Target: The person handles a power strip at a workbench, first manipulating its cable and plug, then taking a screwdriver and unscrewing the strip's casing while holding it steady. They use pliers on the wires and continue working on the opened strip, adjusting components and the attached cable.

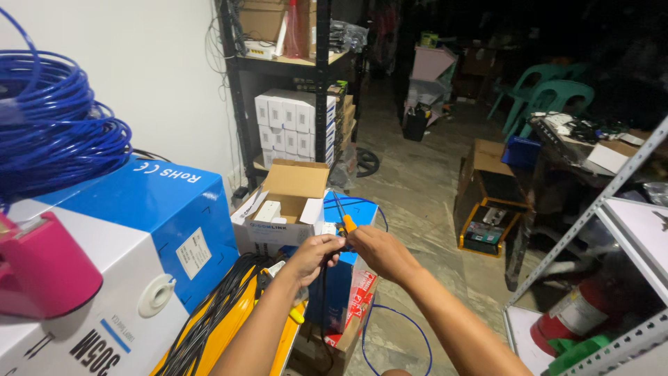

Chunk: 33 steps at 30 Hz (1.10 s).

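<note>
My left hand (pixel 314 255) pinches a thin black cable (pixel 323 292) that hangs down from its fingers. My right hand (pixel 379 252) grips a small tool with an orange handle (pixel 348 223), its dark tip pointing up and left, held against the cable end right beside the left hand. Both hands meet above a blue cable box (pixel 341 285) and an open cardboard box (pixel 285 202) holding small white packages.
A big blue-and-white cable box (pixel 139 237) with a blue wire coil (pixel 49 125) on top stands at left. Black cables lie over a yellow object (pixel 223 320). A dark shelf (pixel 292 104) of white boxes is behind; a metal rack (pixel 612 209) and red extinguisher (pixel 577 313) at right.
</note>
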Available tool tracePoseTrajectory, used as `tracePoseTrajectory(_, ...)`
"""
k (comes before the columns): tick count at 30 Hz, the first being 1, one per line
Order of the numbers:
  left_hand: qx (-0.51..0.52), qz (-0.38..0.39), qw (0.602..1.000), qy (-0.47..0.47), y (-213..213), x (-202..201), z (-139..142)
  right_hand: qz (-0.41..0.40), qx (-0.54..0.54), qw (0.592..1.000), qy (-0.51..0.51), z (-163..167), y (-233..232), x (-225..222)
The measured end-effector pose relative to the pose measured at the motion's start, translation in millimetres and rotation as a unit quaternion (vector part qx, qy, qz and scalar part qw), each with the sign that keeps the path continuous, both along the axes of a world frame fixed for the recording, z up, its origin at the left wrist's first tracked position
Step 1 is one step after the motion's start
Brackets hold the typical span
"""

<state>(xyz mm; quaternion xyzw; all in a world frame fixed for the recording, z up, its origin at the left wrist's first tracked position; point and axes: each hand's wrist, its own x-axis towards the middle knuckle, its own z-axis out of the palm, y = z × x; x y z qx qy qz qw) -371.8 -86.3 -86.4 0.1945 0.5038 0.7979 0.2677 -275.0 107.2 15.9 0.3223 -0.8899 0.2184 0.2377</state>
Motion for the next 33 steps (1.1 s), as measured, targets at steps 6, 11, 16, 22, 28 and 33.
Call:
tracePoseTrajectory(6,-0.083,0.018,0.993,0.083,-2,-9,12,-0.002,-0.028,0.996,-0.090,2,7,-8)
tracePoseTrajectory(11,-0.145,0.058,0.968,0.195,5,0,30,0.008,-0.128,0.974,-0.187,-17,24,-30)
tracePoseTrajectory(16,-0.176,0.113,0.933,0.294,8,21,40,0.072,-0.404,0.675,-0.613,-35,49,-51)
tracePoseTrajectory(22,-0.132,0.098,0.971,0.174,6,22,40,-0.012,-0.194,0.967,-0.165,-20,42,-27)
tracePoseTrajectory(28,-0.080,0.039,0.988,0.125,1,13,31,-0.007,-0.055,0.997,0.055,19,14,18)
tracePoseTrajectory(33,-0.069,0.026,0.990,0.118,0,10,22,-0.015,-0.034,0.999,0.016,26,1,26)
